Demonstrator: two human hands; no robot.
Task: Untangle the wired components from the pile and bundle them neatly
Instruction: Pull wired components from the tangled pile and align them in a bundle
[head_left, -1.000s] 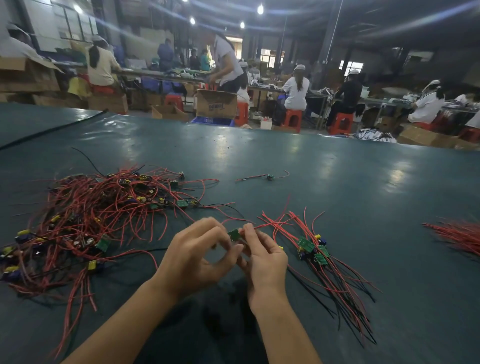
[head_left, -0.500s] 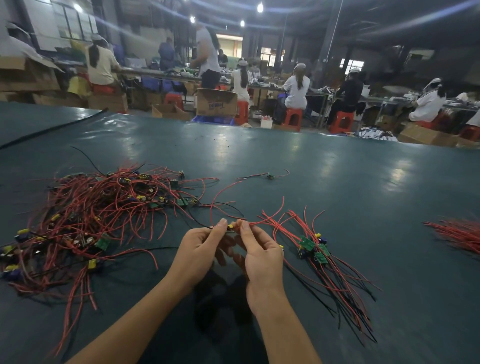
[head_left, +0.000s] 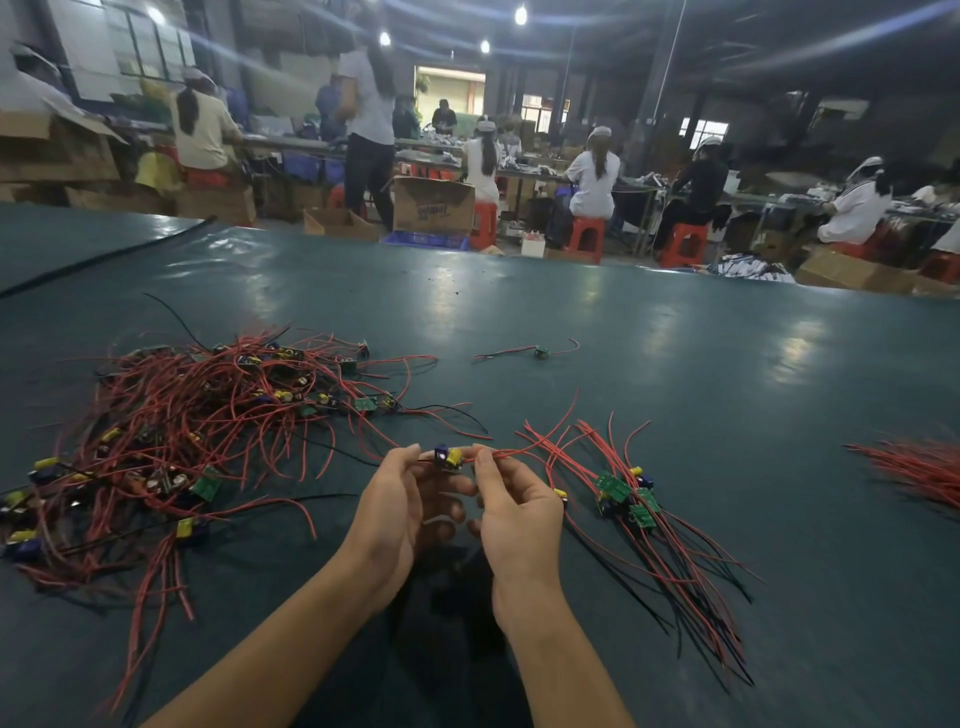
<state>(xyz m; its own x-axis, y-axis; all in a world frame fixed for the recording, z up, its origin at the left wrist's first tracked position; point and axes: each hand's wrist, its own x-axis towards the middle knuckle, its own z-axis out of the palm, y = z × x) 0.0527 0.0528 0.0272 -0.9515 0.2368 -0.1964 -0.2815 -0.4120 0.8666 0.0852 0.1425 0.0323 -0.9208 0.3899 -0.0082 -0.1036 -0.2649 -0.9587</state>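
Component (head_left: 448, 458) pinched btwn left hand (head_left: 394, 512) & right hand (head_left: 520, 515), axis left-right.

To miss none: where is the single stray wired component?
In the head view, the stray wired component lies on the green table, right of the tangled pile, beyond the right hand.

A green table (head_left: 675, 395) bears a tangled wire pile (head_left: 197, 431), a laid-out bundle (head_left: 644, 519) and one stray component (head_left: 541, 352).
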